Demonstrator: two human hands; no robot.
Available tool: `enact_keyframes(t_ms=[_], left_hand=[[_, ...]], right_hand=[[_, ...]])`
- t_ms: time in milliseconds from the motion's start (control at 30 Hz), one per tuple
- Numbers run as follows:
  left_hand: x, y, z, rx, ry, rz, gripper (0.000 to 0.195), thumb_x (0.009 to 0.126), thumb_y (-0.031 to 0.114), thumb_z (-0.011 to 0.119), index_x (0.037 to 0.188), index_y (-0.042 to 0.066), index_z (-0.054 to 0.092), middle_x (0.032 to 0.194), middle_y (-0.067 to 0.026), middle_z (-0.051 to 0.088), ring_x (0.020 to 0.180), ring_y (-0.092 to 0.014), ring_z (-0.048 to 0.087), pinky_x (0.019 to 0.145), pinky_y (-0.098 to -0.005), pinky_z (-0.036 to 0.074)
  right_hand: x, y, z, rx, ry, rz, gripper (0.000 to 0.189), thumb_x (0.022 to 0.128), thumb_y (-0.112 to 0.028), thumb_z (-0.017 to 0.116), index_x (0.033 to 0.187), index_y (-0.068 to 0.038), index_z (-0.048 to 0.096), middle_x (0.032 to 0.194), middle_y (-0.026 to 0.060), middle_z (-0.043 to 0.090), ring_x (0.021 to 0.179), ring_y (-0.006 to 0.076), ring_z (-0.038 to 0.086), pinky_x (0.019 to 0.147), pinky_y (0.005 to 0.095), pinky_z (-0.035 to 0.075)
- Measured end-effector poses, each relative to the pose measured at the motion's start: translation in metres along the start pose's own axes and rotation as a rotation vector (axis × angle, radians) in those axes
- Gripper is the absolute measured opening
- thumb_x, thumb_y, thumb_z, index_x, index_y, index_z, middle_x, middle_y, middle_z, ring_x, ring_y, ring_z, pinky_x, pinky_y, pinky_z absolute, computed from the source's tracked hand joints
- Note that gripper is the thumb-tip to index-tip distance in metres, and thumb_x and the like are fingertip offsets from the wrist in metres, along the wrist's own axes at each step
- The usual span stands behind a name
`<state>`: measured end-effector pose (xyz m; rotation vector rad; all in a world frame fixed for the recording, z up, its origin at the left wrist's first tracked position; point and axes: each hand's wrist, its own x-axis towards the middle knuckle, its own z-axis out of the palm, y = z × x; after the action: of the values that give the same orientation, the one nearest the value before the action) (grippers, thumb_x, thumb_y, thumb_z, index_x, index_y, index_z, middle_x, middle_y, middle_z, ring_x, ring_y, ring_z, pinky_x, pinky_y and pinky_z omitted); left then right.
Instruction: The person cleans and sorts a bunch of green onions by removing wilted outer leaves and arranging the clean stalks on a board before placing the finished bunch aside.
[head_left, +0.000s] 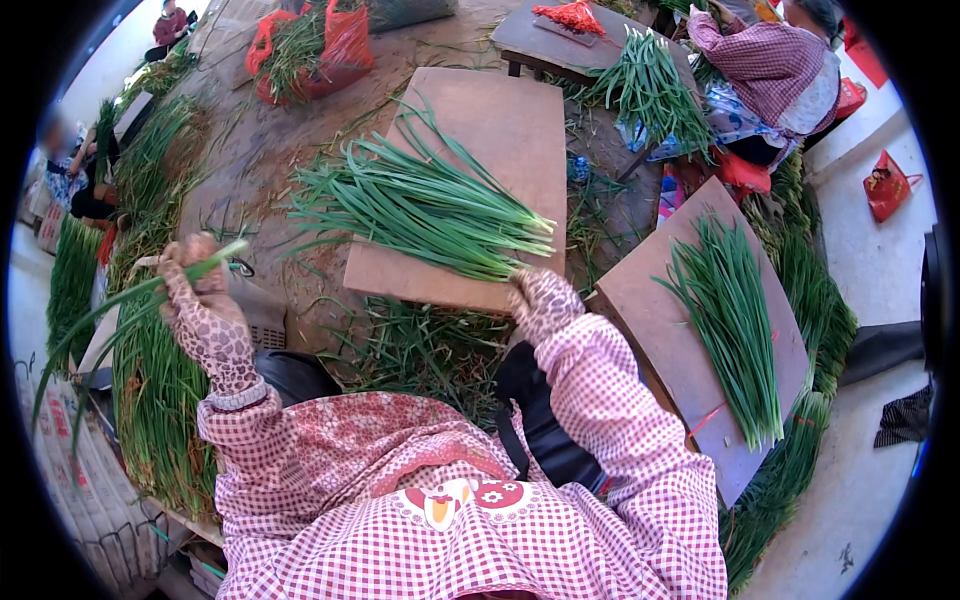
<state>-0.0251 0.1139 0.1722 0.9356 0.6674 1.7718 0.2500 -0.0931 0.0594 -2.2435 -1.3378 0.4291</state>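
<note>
My left hand (202, 307), in a leopard-print glove, is raised at the left and grips a few garlic chives (135, 296). Their long leaves hang down towards the lower left, while the pale cut end points up to the right. A loose pile of garlic chives (427, 206) lies across a brown board (487, 105) before me, pale stem ends to the right. At the near corner of that pile, my right hand (547, 304), gloved alike, has its fingers closed on some stem ends; the fingertips are partly hidden.
A second board (637, 300) at the right bears a chive bundle (727, 330). Uncut-looking chive heaps (161, 405) line the left. Trimmings (420, 352) litter the floor by my knees. A red plastic bag (345, 45) holds scraps. A co-worker (772, 82) sits by a low table (517, 34).
</note>
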Motion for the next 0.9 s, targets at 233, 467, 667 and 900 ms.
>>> enact_keyframes(t_ms=[233,467,667,900], left_hand=[[-0.125,-0.077,0.014,-0.296,-0.032,-1.279,0.036,0.088,0.018,0.056,0.054,0.018,0.043,0.041,0.0106,0.036,0.035,-0.003,0.039,0.039,-0.0224,0.039],[-0.165,-0.098,0.013,0.059,-0.261,-1.348,0.018,0.085,0.023,0.059,0.097,0.012,0.052,0.052,0.0051,0.038,0.039,-0.007,0.036,0.038,-0.0235,0.029],[-0.156,-0.112,0.014,0.23,-0.39,-1.278,0.017,0.081,0.022,0.065,0.08,0.015,0.049,0.052,0.0051,0.042,0.039,-0.006,0.036,0.037,-0.0217,0.028],[-0.165,-0.103,0.01,0.475,-0.478,-1.131,0.018,0.082,0.023,0.064,0.092,0.009,0.06,0.053,0.0046,0.043,0.04,-0.005,0.037,0.037,-0.0202,0.028]], right_hand=[[0.048,0.019,-0.018,-0.419,-0.161,-0.034,0.027,0.081,-0.026,0.061,0.1,-0.006,0.061,0.092,0.0178,0.061,0.089,0.0318,0.058,0.08,0.0389,0.046],[0.002,-0.027,-0.037,0.161,-0.058,-0.021,0.028,0.08,-0.027,0.063,0.097,-0.004,0.062,0.084,0.0142,0.063,0.078,0.0263,0.062,0.068,0.0346,0.049],[-0.037,-0.028,0.027,0.678,-0.368,0.176,0.043,0.073,-0.02,0.074,0.107,-0.002,0.055,0.089,0.0068,0.06,0.079,0.0137,0.057,0.068,0.0272,0.049],[-0.022,-0.021,0.054,1.176,-0.564,0.317,0.038,0.084,-0.03,0.062,0.109,-0.002,0.054,0.071,0.0007,0.056,0.057,0.0074,0.049,0.05,0.0217,0.04]])
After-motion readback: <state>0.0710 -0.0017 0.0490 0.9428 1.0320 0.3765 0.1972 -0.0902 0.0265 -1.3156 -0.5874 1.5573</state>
